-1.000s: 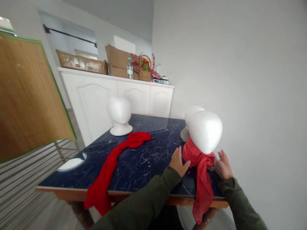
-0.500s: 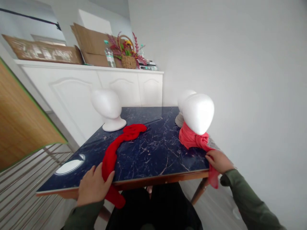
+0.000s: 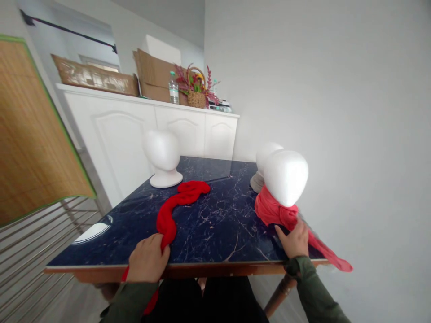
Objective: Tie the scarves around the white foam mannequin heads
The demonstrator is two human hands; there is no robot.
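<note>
A long red scarf winds across the table, and its near end drops over the front edge. My left hand is closed around the scarf at that edge. On the right, a coral scarf is wrapped about the neck of a white mannequin head, and its tail stretches out to the right past the table. My right hand is open against the front of this scarf, its thumb apart and its fingertips partly hidden by the cloth.
At the back left stands a bare white mannequin head. Another mannequin head with a grey scarf is behind the coral one. A metal rack adjoins the blue table; white cabinets line the back.
My right hand has moved left from the coral scarf's tail to its wrapped part, and the tail has swung right. My left hand has closed on the red scarf, which bends more. The view has shifted.
</note>
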